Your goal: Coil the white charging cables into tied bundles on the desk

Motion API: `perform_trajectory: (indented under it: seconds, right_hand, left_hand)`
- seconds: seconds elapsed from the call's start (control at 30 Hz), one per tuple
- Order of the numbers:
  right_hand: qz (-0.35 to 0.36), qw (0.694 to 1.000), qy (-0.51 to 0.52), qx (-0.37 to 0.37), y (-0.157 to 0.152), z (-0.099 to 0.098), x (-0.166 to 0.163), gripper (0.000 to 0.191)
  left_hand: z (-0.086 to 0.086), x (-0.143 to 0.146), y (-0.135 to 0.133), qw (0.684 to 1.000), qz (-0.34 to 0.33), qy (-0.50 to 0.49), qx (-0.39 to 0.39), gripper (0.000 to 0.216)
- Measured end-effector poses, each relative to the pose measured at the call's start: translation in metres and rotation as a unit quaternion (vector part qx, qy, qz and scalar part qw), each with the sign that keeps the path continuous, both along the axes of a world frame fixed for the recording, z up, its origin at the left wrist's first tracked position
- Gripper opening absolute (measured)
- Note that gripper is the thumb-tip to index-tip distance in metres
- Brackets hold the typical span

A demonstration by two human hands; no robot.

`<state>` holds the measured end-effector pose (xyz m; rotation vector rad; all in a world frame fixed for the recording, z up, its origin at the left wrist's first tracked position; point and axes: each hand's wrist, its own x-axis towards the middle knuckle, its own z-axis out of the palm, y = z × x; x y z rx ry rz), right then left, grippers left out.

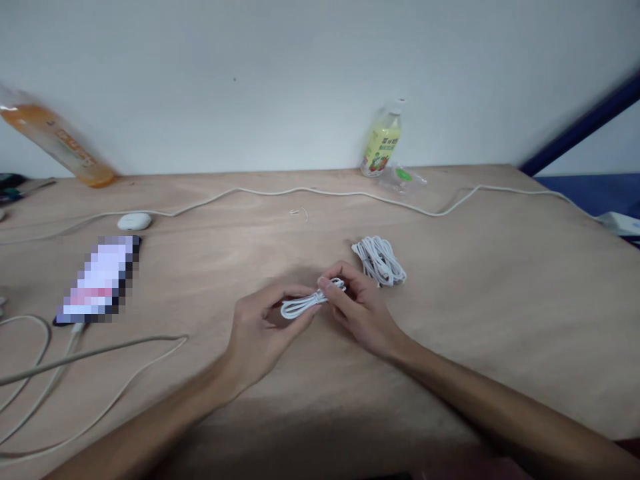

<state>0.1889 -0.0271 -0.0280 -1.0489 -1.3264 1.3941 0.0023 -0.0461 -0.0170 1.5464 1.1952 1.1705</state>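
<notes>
Between my two hands, just above the tabletop, is a coiled white cable [300, 306], bundled into a flat loop and narrowed at its middle. My left hand [260, 327] grips its left part between thumb and fingers. The thumb and fingers of my right hand [357, 303] pinch the right part near the narrowed middle, partly hiding it. Beyond my right hand lies a pile of coiled white cables [381, 260], close to its knuckles. Two small pale scraps, perhaps ties [300, 213], rest on the table farther back.
A long white cord [350, 194] runs across the back of the wooden table [500, 300]. At left are a phone [97, 280] with a plugged-in cable, a white earbud case [134, 221] and an orange drink bottle [63, 143]. A yellow-labelled bottle [383, 143] and clear plastic wrapper [404, 179] stand near the wall.
</notes>
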Motion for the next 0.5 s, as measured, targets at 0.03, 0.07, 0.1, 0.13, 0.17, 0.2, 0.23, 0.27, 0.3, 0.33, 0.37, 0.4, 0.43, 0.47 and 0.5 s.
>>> perform_trajectory:
  seconds: [0.03,0.07,0.1,0.13,0.17,0.2,0.23,0.27,0.3,0.33,0.37,0.4,0.43,0.47,0.5]
  right_hand:
    - [0.003,1.0,0.004,-0.003,-0.0001,0.0001,-0.0001,0.047]
    - [0.006,1.0,0.009,-0.007,-0.0003,0.0001,-0.0001,0.047]
    - [0.009,1.0,0.012,-0.012,-0.0005,0.0001,-0.0001,0.048]
    - [0.012,1.0,0.014,-0.016,-0.0007,0.0,-0.0001,0.048]
    - [0.015,1.0,0.015,-0.02,-0.0009,-0.0002,0.0,0.048]
    - [0.018,0.999,0.015,-0.022,-0.0011,-0.0005,0.0,0.048]
    - [0.021,0.999,0.014,-0.022,-0.0011,-0.0008,0.0001,0.049]
    - [0.022,0.999,0.012,-0.02,-0.0011,-0.0011,0.0001,0.049]
    - [0.022,1.0,0.011,-0.019,-0.0011,-0.0013,0.0002,0.049]
    - [0.024,1.0,0.011,-0.018,-0.001,-0.0014,0.0002,0.049]
    - [0.024,1.0,0.011,-0.016,-0.0009,-0.0012,0.0002,0.05]
    - [0.025,0.999,0.012,-0.015,-0.0009,-0.0008,0.0002,0.05]
    - [0.027,0.999,0.014,-0.014,-0.001,-0.0001,0.0002,0.051]
    - [0.03,0.999,0.015,-0.015,-0.0012,0.0007,0.0003,0.051]
    - [0.033,0.999,0.015,-0.017,-0.0015,0.0016,0.0002,0.052]
  left_hand:
    - [0.0001,-0.0005,0.0001,1.0,0.005,0.007,0.005,0.014]
    - [0.0001,-0.0009,0.0003,1.0,0.01,0.013,0.009,0.014]
    - [0.0001,-0.0013,0.0005,1.0,0.013,0.017,0.013,0.014]
    - [0.0002,-0.0016,0.0008,1.0,0.015,0.019,0.016,0.014]
    - [0.0003,-0.0019,0.0011,1.0,0.014,0.021,0.019,0.014]
    - [0.0004,-0.0021,0.0015,0.999,0.013,0.022,0.02,0.014]
    - [0.0005,-0.0022,0.0018,0.999,0.012,0.023,0.022,0.014]
    - [0.0006,-0.0023,0.002,0.999,0.011,0.023,0.022,0.013]
    - [0.0005,-0.0023,0.0021,1.0,0.009,0.023,0.019,0.013]
    - [0.0003,-0.0023,0.0022,1.0,0.009,0.022,0.015,0.013]
    - [0.0,-0.0022,0.0022,1.0,0.01,0.02,0.009,0.013]
    - [-0.0004,-0.0021,0.0022,1.0,0.011,0.017,0.002,0.014]
    - [-0.0008,-0.0019,0.0022,1.0,0.013,0.011,-0.008,0.015]
    - [-0.001,-0.0017,0.0022,1.0,0.015,0.004,-0.019,0.016]
    - [-0.0011,-0.0015,0.0024,0.999,0.016,-0.007,-0.03,0.018]
